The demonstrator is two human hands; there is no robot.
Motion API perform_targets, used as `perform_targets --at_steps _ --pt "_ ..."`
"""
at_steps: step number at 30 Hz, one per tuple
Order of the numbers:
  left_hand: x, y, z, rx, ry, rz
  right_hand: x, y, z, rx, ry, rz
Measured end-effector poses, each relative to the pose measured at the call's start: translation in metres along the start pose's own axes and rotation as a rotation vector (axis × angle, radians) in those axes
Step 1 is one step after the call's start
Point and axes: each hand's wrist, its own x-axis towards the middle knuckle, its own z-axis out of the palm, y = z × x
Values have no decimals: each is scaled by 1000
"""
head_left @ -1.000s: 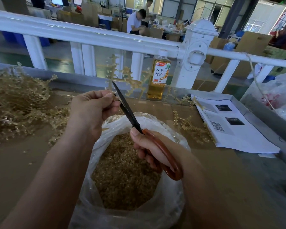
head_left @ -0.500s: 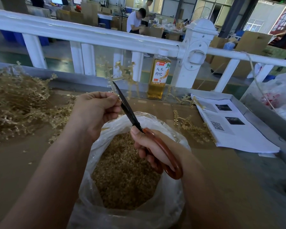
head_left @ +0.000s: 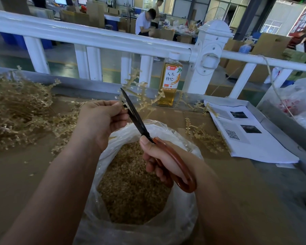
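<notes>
head view: left hand (head_left: 102, 119) pinches a golden sprig (head_left: 141, 96) in curled fingers; right hand (head_left: 162, 158) grips closed scissors (head_left: 136, 115) over the plastic bag (head_left: 180, 218) on the table (head_left: 16, 174).

Soft, even daylight comes from the windows (head_left: 272, 27) far beyond the hands, so shadows on the table (head_left: 25, 174) are faint. The wide lens bows the railing (head_left: 95, 38). The sprig (head_left: 141, 96) in the left hand (head_left: 102, 119) is motion-blurred. The scissors (head_left: 140, 121) in the right hand (head_left: 157, 154) look sharp.

Single head view, facing forward-down, close above bag (head_left: 182, 209), railing (head_left: 95, 35) beyond.
</notes>
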Motion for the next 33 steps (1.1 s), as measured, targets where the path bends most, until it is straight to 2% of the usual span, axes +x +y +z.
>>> perform_targets --at_steps 9,20,29,33 --pt "-3 1 3 76 -53 -2 0 0 0 37 25 25" --pt "-6 -3 8 161 -7 56 0 -3 1 -17 22 18" --pt "-7 4 4 107 -125 -36 1 -2 -1 5 36 28" --pt "-6 4 4 97 -121 -34 0 -3 -1 -3 44 23"
